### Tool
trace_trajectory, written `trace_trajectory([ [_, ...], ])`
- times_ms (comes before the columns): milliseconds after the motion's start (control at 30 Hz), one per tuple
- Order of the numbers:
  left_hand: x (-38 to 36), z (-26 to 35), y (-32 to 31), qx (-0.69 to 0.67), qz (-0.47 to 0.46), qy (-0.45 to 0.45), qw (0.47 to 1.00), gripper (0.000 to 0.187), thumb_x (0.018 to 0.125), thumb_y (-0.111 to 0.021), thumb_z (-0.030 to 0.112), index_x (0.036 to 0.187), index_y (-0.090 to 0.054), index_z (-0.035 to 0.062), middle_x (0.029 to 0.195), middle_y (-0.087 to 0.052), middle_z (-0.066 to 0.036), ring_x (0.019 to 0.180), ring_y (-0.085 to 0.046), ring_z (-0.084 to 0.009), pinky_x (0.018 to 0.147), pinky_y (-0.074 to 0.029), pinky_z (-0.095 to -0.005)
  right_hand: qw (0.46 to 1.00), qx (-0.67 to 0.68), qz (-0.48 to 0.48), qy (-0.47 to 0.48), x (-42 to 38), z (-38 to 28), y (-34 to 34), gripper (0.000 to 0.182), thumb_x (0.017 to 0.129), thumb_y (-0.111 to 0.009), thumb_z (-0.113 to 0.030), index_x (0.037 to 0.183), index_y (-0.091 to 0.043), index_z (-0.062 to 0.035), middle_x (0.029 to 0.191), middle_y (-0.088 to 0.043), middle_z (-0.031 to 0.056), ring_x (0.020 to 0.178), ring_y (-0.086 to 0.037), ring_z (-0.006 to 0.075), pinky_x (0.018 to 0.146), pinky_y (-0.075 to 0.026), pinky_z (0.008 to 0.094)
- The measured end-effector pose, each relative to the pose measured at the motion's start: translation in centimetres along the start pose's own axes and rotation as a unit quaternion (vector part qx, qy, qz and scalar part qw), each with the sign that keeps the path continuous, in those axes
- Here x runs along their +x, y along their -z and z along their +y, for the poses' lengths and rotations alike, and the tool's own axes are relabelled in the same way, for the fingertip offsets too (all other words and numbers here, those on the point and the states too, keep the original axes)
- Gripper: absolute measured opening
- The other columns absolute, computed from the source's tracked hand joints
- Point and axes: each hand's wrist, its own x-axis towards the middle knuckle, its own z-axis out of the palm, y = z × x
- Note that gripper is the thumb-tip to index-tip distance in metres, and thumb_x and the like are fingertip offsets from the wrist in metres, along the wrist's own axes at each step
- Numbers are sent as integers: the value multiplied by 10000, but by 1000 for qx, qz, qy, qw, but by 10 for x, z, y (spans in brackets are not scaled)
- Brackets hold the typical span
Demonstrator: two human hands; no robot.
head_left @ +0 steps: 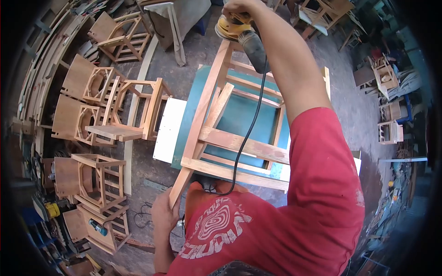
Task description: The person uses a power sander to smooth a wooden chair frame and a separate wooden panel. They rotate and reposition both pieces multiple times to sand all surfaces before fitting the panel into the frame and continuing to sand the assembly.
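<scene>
A yellow and black orbital sander (234, 28) is at the top of the view, its pad right at the far end of a wooden chair frame's long side rail (209, 99). My right hand (241, 6) is closed over the top of the sander, partly cut off by the view's upper edge. From it a black cord (252, 123) hangs down across the frame. Close to my body, my left hand (164, 211) is wrapped round the near end of a frame leg (180, 184). The frame lies on a teal board (193, 99).
Several unfinished wooden chairs (97, 177) stand along the left side, near stacked boards (46, 60). A cloth-covered table (186, 20) is at the top. A teal power tool (97, 227) lies on a chair at lower left. More chairs (386, 76) stand at right.
</scene>
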Motion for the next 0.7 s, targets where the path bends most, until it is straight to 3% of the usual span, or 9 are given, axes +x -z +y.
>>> trace_trajectory([
  [67, 1, 1, 0, -12, 7, 7, 1000, 426, 872, -748, 143, 1277, -646, 60, 1082, -699, -236, 1023, -655, -460, 869, -519, -513, 994, -78, -7, 70, -6, 0, -2, 235, 793, -714, -349, 910, -824, -177, 874, -773, 83, 847, -746, 285, 722, -597, 448],
  [133, 2, 2, 2, -18, -3, 9, 1000, 423, 876, -743, 140, 1281, -646, 61, 1089, -699, -234, 1024, -658, -457, 871, -521, -507, 999, 27, -5, -46, -46, -14, 10, 235, 791, -708, -344, 908, -820, -173, 896, -777, 87, 828, -742, 304, 704, -598, 444],
  [200, 1, -1, 3, -24, -23, 4, 999, 421, 881, -739, 136, 1285, -646, 62, 1097, -699, -232, 1025, -661, -454, 873, -523, -501, 994, 72, 28, -81, -63, 0, -16, 238, 758, -736, -332, 875, -816, -141, 916, -775, 127, 814, -737, 327, 684, -600, 435],
  [267, 4, -4, 2, -32, -16, 3, 999, 429, 886, -733, 130, 1299, -642, 59, 1123, -700, -231, 1047, -669, -440, 888, -527, -486, 964, 192, 87, -161, -115, -6, -8, 349, 702, -772, -331, 975, -805, -115, 931, -766, 172, 816, -735, 345, 675, -595, 446],
  [333, 4, -7, 4, -41, -18, -4, 999, 433, 889, -732, 127, 1307, -639, 57, 1137, -700, -229, 1060, -670, -436, 897, -528, -476, 942, 245, 165, -160, -131, 9, -28, 519, 653, -794, -332, 1111, -767, -90, 900, -748, 201, 795, -723, 365, 676, -587, 459],
  [400, 4, -6, 5, -49, -21, -9, 999, 438, 892, -730, 125, 1314, -636, 55, 1152, -700, -228, 1074, -671, -433, 905, -528, -466, 957, 158, 96, -225, -148, 15, -33, 898, 635, -788, -369, 1449, -553, -71, 1332, -668, 221, 1201, -664, 377, 1016, -534, 426],
  [600, -1, -6, 0, -65, -29, 9, 997, 443, 895, -733, 126, 1323, -632, 71, 1176, -697, -208, 1067, -674, -419, 913, -530, -471, 932, 179, 82, -305, -214, 56, -64, 896, 634, -798, -378, 1439, -556, -69, 1402, -631, 194, 1209, -659, 377, 1018, -538, 427],
  [667, 2, -7, 1, -99, -35, 32, 994, 448, 894, -727, 87, 1329, -631, 50, 1185, -693, -229, 1078, -677, -419, 928, -526, -456, 934, 185, 111, -286, -230, 82, -84, 872, 631, -798, -390, 1410, -584, -63, 1381, -644, 193, 1198, -662, 382, 1015, -537, 428],
  [700, 2, -9, 0, -100, -47, 20, 994, 448, 894, -727, 87, 1329, -631, 50, 1185, -693, -229, 1078, -677, -419, 928, -526, -456, 979, 79, 29, -186, -237, 103, -89, 606, 649, -794, -326, 1204, -730, -91, 843, -731, 195, 763, -711, 375, 651, -580, 447],
])
